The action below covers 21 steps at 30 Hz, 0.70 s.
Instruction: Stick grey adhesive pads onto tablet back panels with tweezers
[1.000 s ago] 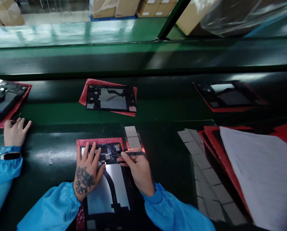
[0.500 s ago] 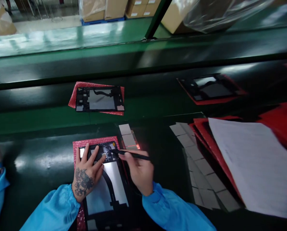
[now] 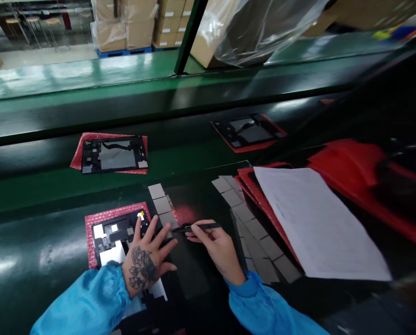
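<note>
Shifted rightward off the tablet frame (image 3: 120,228), the right hand (image 3: 216,249) pinches black tweezers (image 3: 202,227) between thumb and fingers, their long axis almost level, tips pointing left at a row of grey pads (image 3: 162,204) on the table (image 3: 36,242). The tattooed left hand (image 3: 143,265), fingers spread, rests against the frame's edge, which lies on a red bubble mat (image 3: 89,242).
</note>
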Each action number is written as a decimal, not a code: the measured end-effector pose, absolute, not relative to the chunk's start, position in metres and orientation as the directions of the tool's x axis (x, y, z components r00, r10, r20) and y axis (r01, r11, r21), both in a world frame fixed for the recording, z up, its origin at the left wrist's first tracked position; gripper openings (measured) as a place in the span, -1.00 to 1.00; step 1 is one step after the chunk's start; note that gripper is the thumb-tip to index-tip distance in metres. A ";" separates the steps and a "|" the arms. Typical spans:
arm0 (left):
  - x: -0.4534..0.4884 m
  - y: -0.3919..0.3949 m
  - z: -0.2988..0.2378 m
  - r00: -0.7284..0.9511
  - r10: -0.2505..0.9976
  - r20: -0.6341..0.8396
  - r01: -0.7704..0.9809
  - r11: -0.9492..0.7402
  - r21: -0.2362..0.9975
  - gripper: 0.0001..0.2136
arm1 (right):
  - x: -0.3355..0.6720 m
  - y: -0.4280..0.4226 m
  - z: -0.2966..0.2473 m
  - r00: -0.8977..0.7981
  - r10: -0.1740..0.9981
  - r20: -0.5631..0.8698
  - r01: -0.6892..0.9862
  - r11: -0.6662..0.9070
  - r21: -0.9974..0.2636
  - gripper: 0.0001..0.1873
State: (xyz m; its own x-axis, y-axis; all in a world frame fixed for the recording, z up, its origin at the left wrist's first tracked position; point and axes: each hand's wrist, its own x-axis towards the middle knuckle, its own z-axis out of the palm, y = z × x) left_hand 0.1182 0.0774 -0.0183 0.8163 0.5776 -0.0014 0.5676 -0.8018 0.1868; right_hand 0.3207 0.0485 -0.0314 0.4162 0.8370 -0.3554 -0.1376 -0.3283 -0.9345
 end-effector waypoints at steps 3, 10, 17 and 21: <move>0.121 0.080 -0.027 0.808 0.587 -0.050 0.583 -0.784 0.211 -0.47 | 0.317 0.048 -0.035 0.385 0.861 -0.331 -0.111 -0.313 -0.943 -0.68; 0.119 0.080 -0.033 0.801 0.598 0.005 0.581 -0.780 0.233 -0.46 | 0.317 0.049 -0.041 0.376 0.867 -0.327 -0.086 -0.319 -0.944 -0.69; 0.127 0.076 -0.038 0.787 0.615 0.046 0.586 -0.769 0.253 -0.48 | 0.322 0.052 -0.036 0.502 0.781 -0.371 -0.308 -0.240 -0.921 -0.61; 0.115 0.068 -0.022 0.751 0.622 0.224 0.563 -0.779 0.275 -0.55 | 0.314 0.064 -0.019 0.555 0.735 -0.389 -0.389 -0.183 -0.903 -0.55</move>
State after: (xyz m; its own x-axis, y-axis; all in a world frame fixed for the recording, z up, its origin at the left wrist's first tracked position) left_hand 0.1148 0.0677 -0.0223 0.7507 0.6215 0.2240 0.5631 -0.7793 0.2751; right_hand 0.3143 0.0637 -0.0188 0.5550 0.7354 -0.3888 -0.3895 -0.1833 -0.9026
